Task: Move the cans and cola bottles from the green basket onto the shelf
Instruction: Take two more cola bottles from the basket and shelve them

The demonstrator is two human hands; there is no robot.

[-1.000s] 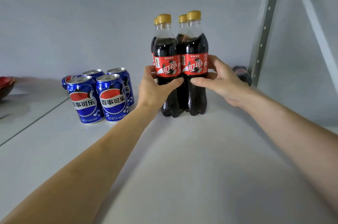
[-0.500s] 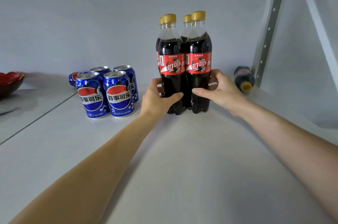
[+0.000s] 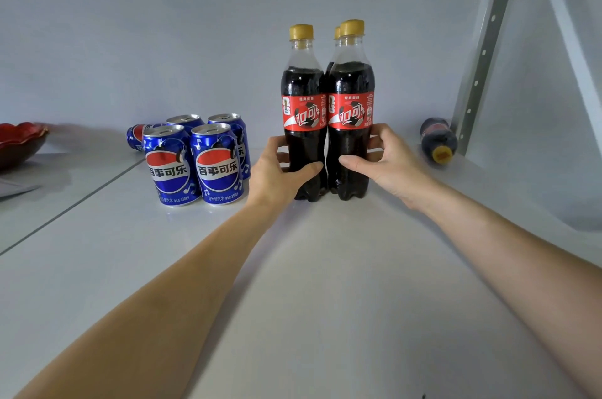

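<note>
Upright on the white shelf [image 3: 325,284], the cola bottles [image 3: 327,125] stand touching in a cluster; the left hand [image 3: 277,170] and right hand [image 3: 387,164] curl round their lower bodies. Blue cans [image 3: 195,161] stand just left, another bottle [image 3: 438,139] lying right.

Blue cans [image 3: 217,167]: "百事可乐", "330". Cola bottles [image 3: 350,112], red labels: "可口可乐".

A stockroom or shop: white metal shelf [image 3: 325,301], perforated upright post [image 3: 482,53], grouped cans [image 3: 192,161] and cola bottles [image 3: 327,115].
</note>
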